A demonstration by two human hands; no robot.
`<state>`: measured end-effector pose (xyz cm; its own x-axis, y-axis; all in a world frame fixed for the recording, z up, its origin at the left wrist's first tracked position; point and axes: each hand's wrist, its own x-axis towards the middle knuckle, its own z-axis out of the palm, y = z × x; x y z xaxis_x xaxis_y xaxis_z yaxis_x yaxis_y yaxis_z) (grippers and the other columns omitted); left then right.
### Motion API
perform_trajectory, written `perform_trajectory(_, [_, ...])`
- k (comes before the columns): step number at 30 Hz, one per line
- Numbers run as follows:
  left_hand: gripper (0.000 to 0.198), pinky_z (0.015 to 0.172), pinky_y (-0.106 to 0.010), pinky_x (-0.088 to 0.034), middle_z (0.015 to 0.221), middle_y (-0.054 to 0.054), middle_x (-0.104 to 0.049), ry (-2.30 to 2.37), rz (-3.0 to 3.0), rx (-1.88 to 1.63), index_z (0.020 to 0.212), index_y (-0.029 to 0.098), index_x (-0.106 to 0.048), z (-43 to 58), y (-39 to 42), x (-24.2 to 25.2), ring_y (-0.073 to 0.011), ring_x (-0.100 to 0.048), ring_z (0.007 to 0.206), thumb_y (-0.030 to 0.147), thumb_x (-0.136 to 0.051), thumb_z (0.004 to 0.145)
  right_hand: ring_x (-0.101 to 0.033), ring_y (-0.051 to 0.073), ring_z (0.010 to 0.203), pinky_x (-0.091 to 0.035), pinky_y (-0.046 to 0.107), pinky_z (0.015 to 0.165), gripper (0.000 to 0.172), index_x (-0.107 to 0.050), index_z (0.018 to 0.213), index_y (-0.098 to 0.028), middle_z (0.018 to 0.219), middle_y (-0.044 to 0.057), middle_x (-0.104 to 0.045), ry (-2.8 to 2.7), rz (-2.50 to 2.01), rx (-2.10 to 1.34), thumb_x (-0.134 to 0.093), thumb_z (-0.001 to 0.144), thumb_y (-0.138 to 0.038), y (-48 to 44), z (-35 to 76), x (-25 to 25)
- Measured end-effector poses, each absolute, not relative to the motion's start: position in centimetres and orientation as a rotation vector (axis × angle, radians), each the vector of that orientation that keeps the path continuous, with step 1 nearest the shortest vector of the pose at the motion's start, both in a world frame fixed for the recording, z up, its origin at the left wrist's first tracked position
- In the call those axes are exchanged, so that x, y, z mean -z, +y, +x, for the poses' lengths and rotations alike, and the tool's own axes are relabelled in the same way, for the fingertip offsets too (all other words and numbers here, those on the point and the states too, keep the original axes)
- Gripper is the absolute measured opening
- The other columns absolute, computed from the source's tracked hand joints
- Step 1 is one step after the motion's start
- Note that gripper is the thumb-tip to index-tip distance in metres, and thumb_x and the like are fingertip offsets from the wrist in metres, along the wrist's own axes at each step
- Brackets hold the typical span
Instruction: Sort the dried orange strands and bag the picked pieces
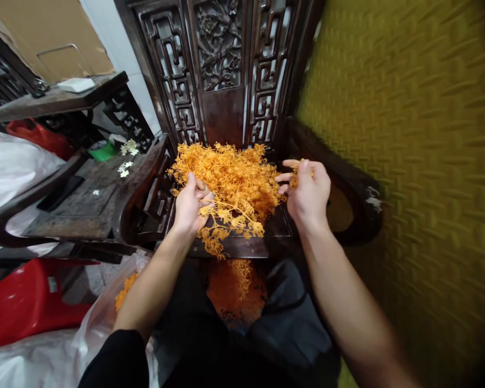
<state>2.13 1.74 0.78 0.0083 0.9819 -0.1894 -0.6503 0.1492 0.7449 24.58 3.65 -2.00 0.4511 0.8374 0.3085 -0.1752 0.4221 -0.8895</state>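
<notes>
- Dark carved wood fills the middle of the room: the chair back [218,64] rises at 12 o'clock, with a yellow-green ribbed wall [408,134] close by at 3 o'clock.
- On the chair seat [281,226] lies the orange pile [234,172] of frilly plastic foliage, heaped against the backrest, between the two hands.
- The left hand [189,202] comes in from 7 o'clock with the forearm bare, its back turned up. The fingers are curled closed around an orange sprig [230,218] at the pile's 8 o'clock edge, and the sprig trails over the seat's front rim.
- The right hand [309,191] reaches in from 5 o'clock, knuckles up. Thumb and fingers pinch a small orange bit [295,178] at the pile's 3 o'clock side, the other fingertips loosely extended.
- The curved armrest [139,183] stands just outside the left hand, hemming it in.
- Below the seat, at 6 o'clock, a second orange heap [234,291] rests between dark-clothed knees.
- At 9 o'clock, a low side table [84,199] carries white flowers [124,168].
- At 8 o'clock sit a red stool [28,302] and a clear bag [101,318] with orange scraps inside.
</notes>
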Motion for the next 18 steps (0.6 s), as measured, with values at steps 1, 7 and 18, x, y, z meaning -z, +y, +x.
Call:
perform_trajectory(1, [0.049,0.036,-0.015,-0.021,0.053,0.007,-0.029,0.806,0.540,-1.381,0.064,0.017,-0.042,2.2,1.8,-0.5,-0.0035,-0.028,0.038,0.050,-0.051,0.099,-0.058,0.009,0.055,-0.040,0.020,0.042,0.030,-0.053,0.094,-0.023,0.092,0.002,-0.065,-0.940,-0.895,-0.726,-0.058,0.095,-0.053,2.9,24.4,1.6])
perform_trajectory(7, [0.046,0.037,-0.014,-0.024,0.055,0.005,-0.038,0.856,0.584,-1.420,0.069,0.014,-0.053,3.4,2.2,0.6,-0.0040,-0.035,0.040,0.049,-0.051,0.100,-0.056,0.015,0.067,-0.049,0.029,0.062,0.033,-0.068,0.126,-0.022,0.081,0.004,-0.059,-1.794,-0.852,-0.308,-0.053,0.101,-0.036,-0.9,21.6,0.9])
perform_trajectory(18, [0.043,0.037,-0.017,-0.021,0.052,0.006,-0.036,0.846,0.526,-1.521,0.071,0.016,-0.050,3.6,2.4,0.4,-0.0051,-0.034,0.039,0.047,-0.050,0.101,-0.055,0.012,0.063,-0.044,0.025,0.058,0.018,-0.077,0.104,-0.021,0.073,0.002,-0.060,-1.954,-0.657,-0.097,-0.061,0.098,-0.026,-0.7,18.4,2.2])
